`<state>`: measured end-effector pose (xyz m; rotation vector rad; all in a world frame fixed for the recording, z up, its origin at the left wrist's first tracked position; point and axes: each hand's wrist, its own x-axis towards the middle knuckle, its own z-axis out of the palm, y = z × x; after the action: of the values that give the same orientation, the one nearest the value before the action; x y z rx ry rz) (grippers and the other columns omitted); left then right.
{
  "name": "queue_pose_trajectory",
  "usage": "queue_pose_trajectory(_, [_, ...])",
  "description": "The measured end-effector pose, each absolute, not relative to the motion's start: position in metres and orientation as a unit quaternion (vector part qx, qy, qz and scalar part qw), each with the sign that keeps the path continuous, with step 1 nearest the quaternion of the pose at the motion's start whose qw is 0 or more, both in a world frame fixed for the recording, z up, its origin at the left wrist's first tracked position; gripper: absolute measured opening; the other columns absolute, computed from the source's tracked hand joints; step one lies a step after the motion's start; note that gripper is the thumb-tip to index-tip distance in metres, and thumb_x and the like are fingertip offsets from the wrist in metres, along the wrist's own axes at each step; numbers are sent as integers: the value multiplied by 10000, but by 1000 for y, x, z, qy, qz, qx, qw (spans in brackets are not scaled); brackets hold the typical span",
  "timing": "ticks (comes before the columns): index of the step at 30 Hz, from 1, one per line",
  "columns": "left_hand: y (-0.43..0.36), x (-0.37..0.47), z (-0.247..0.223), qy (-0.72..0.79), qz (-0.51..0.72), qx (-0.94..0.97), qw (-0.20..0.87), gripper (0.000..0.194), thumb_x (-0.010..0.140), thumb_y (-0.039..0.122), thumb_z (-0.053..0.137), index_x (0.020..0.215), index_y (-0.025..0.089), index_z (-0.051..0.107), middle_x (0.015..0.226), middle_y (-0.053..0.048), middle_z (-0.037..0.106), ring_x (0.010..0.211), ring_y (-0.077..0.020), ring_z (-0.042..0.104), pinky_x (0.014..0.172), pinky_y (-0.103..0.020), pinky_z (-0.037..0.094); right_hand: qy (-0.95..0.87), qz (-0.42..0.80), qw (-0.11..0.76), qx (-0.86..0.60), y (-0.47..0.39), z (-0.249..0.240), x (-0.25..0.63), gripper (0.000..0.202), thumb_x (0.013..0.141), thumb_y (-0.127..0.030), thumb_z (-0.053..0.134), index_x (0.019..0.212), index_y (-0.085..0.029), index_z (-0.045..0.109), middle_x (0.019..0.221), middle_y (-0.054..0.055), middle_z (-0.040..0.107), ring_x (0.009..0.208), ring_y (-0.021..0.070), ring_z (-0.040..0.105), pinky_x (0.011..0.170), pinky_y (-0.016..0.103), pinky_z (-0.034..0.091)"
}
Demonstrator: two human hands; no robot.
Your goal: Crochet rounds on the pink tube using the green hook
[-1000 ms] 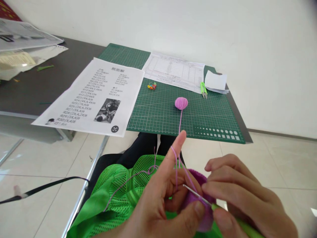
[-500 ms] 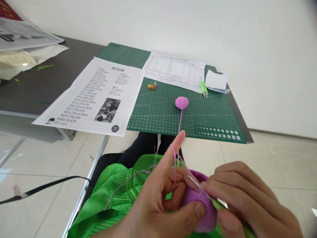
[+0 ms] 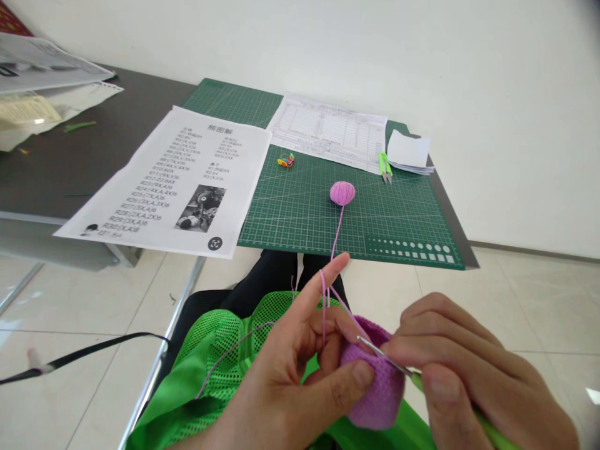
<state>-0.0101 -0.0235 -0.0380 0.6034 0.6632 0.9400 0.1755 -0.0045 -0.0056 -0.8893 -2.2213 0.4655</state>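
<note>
My left hand (image 3: 309, 369) pinches a purple crocheted piece (image 3: 382, 394), cup-shaped with an open rim at its top. Purple yarn (image 3: 337, 230) loops round the raised left index finger and runs down to that rim. In my right hand (image 3: 464, 362) is a crochet hook (image 3: 384, 355) with a metal shaft and a green handle. The hook's tip lies at the rim, close to the yarn and the left fingers; whether it sits inside a stitch I cannot tell. From the ball of yarn (image 3: 342, 193) on the table, the strand leads to my left hand.
A green cutting mat (image 3: 300, 206) lies on the dark table, with a printed pattern sheet (image 3: 159, 181), a form (image 3: 328, 131), colourful stitch markers (image 3: 285, 160), green thread snips (image 3: 385, 167) and small white papers (image 3: 409, 150). A green mesh garment (image 3: 210, 350) covers my lap.
The purple piece has turned upright, showing more of its side. The hook points lower and flatter, and my right hand has shifted slightly. The left index finger has tilted further over.
</note>
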Motion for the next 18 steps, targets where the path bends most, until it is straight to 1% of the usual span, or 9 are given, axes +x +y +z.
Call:
queue_pose_trajectory(3, [-24, -11, -37, 304, 433, 275, 803, 657, 927, 181, 730, 1471, 476, 509, 841, 61, 622, 599, -73, 344, 568, -243, 290, -858, 188, 347, -328, -4, -4, 180, 229, 1024, -180, 459, 886, -118, 631, 738, 20, 685, 723, 90, 623, 666, 216, 582])
queue_pose_trajectory(5, [-24, -12, -35, 301, 429, 270, 808, 640, 932, 189, 727, 1462, 480, 518, 831, 64, 617, 592, -74, 334, 555, -248, 270, -857, 195, 347, -328, -2, 1, 180, 279, 1052, -259, 453, 892, -126, 638, 738, 12, 695, 729, 84, 632, 671, 197, 586])
queue_pose_trajectory(8, [-24, -13, -33, 293, 417, 263, 819, 637, 935, 200, 726, 1446, 519, 518, 799, 74, 585, 595, -82, 321, 536, -260, 234, -844, 197, 363, -342, 2, 7, 174, 339, 1052, -310, 476, 820, -136, 652, 676, -2, 685, 673, 77, 628, 639, 173, 580])
queue_pose_trajectory(12, [-24, -15, -35, 266, 403, 294, 825, 662, 943, 213, 716, 1474, 525, 474, 856, 62, 607, 602, -95, 303, 533, -298, 213, -825, 203, 391, -353, 1, 8, 168, 470, 1060, -396, 446, 712, -151, 645, 581, -13, 643, 581, 75, 602, 573, 163, 561])
queue_pose_trajectory(13, [-24, -16, -36, 266, 399, 299, 825, 663, 943, 225, 715, 1483, 517, 464, 881, 53, 620, 611, -102, 302, 543, -313, 211, -827, 203, 385, -355, 0, 8, 169, 469, 1064, -405, 434, 727, -160, 648, 586, -21, 644, 584, 73, 605, 583, 161, 561])
queue_pose_trajectory(15, [-26, -16, -35, 274, 391, 299, 826, 673, 938, 233, 716, 1494, 508, 454, 901, 38, 629, 630, -115, 304, 564, -338, 200, -847, 204, 346, -348, -4, 6, 174, 431, 1071, -407, 406, 789, -189, 649, 632, -40, 664, 618, 63, 622, 624, 156, 561])
queue_pose_trajectory(18, [-28, -16, -34, 292, 383, 299, 824, 712, 924, 191, 709, 1500, 513, 442, 888, 32, 614, 630, -122, 295, 573, -349, 187, -866, 199, 306, -342, -11, 6, 187, 393, 1074, -401, 395, 856, -208, 659, 715, -42, 700, 704, 63, 648, 734, 162, 564])
